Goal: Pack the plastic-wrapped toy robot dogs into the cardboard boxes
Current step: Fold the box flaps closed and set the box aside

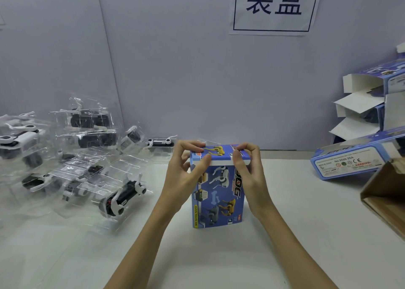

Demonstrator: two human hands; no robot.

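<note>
A blue cardboard box [219, 188] stood upright on its short end on the white table [219, 256], in the middle and close to the person, so that its top end faced up and both hands could work on it. The left hand [186, 174] held the top left corner, thumb on the front edge and fingers curled over the lid. The right hand [247, 172] did the same at the top right corner. Both hands were pinching the top flap [221, 153], most likely to press it down and tuck it closed, which suggests that this box already had its toy inside, though the content could not be seen. To the left lay a loose pile of plastic-wrapped toy robot dogs [83, 161], well apart from the box but within reach of the left hand. To the right, a stack of empty boxes [372, 104] with open white flaps waited against the wall, and 1 more box [348, 161] lay on its side near them. A brown carton [385, 196] stood at the right edge, probably for finished boxes.
</note>
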